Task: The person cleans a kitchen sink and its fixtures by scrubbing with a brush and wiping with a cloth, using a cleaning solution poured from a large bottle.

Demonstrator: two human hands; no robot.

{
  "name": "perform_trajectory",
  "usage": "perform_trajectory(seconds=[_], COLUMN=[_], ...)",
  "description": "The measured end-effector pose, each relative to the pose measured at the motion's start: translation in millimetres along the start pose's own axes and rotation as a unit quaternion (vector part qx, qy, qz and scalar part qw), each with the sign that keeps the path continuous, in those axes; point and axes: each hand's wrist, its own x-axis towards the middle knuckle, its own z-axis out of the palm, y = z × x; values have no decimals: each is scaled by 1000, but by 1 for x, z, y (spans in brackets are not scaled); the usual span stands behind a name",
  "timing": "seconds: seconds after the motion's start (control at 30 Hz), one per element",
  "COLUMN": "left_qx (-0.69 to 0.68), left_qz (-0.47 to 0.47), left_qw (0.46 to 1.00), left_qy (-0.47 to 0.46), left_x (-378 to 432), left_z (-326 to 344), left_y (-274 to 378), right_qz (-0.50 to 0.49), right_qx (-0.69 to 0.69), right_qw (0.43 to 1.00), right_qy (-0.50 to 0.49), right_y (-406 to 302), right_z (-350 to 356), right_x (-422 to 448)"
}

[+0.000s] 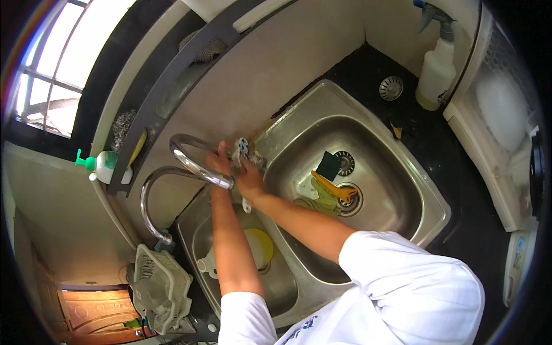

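My right hand (251, 179) is closed around a scrub brush (243, 148) with blue and white bristles. Its head points toward the wall, and the white handle's end shows below my wrist. Beside it, my left hand (219, 161) is at the base of a chrome gooseneck faucet (183, 157), partly covered by the spout; its grip is unclear. Both hands are at the back ledge of a double-bowl stainless steel sink (282, 235). In the right bowl lie a dark green scouring pad (328, 166), an orange-yellow handled tool (332, 186) and a green cloth (325, 198).
A white and yellow plastic container (261, 248) lies in the left bowl. A second curved faucet (144, 205) rises behind. Around the sink are a dish rack (159, 284), spray bottle (435, 71), sink strainer (391, 88), and pump bottle (105, 166) on the wall shelf (172, 92).
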Motion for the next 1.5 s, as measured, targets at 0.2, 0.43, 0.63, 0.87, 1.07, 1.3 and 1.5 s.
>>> perform_trajectory(seconds=[0.2, 0.43, 0.63, 0.87, 1.07, 1.3, 1.5], left_qx=[38, 70, 19, -111, -90, -75, -12], left_qz=[13, -6, 41, -31, -31, -22, -54], left_qw=[999, 997, 995, 990, 991, 996, 988], left_qy=[-11, -4, -85, -83, -99, -53, -143], left_x=[-2, -9, 11, 13, 13, 15, 13], left_z=[-1, -26, 28, -12, 4, -10, -2], left_y=[9, -5, 26, -32, -8, -43, -6], right_qz=[-58, -71, -47, -265, -511, -569, -624], right_qx=[-33, -43, -133, -587, -595, -577, -581], right_qw=[997, 996, 990, 736, 593, 577, 502], right_qy=[33, 36, -22, -210, -184, -99, -145], right_y=[10, 39, 22, -83, -55, -51, -36], right_z=[5, 35, -39, -133, -93, -87, -75], right_x=[18, -41, 88, 73, 101, 92, 97])
